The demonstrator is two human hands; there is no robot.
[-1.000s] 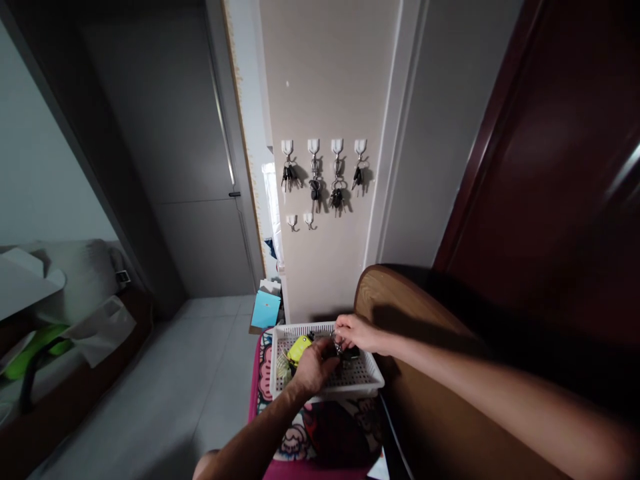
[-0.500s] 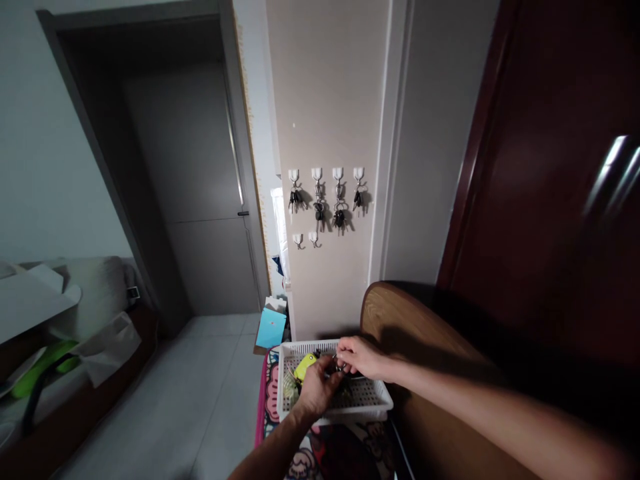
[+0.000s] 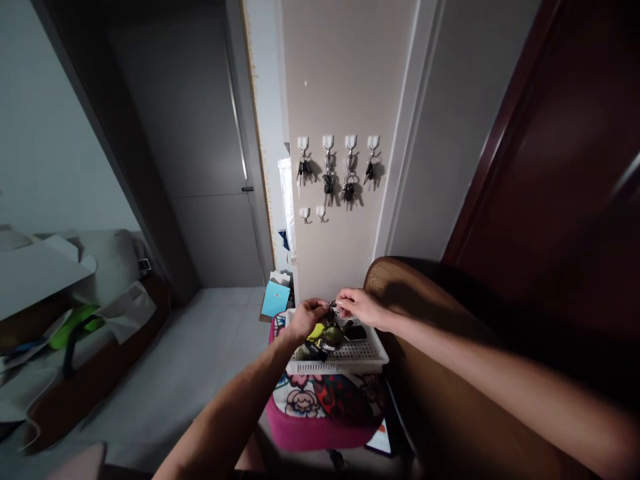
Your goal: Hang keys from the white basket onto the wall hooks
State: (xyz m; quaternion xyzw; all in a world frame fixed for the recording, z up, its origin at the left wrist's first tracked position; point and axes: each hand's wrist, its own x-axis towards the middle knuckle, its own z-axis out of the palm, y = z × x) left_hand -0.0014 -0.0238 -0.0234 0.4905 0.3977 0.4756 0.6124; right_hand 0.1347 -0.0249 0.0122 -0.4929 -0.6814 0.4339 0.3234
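Note:
My left hand [image 3: 306, 316] and my right hand [image 3: 356, 307] meet above a white perforated basket [image 3: 350, 361], both pinched on a metal key ring [image 3: 333, 308]. A bunch of keys with a dark round tag and a yellow-green fob [image 3: 325, 335] hangs from the ring, lifted just over the basket. The basket rests on a pink stool with a cartoon-print cushion [image 3: 325, 400]. On the beige wall beyond, white hooks [image 3: 339, 142] carry several key bunches [image 3: 337, 180]. Two lower hooks [image 3: 313, 213] are bare.
A wooden chair back [image 3: 400, 293] curves up right of the basket, under my right arm. A dark red door [image 3: 550, 167] fills the right. A blue card [image 3: 277, 299] leans at the wall base. A bench with a pillow and bags [image 3: 90, 300] stands left on the grey tiled floor.
Both hands have risen out of the basket with the key bunch, which now hangs from the ring between them. The view has tilted down and shows more of the stool.

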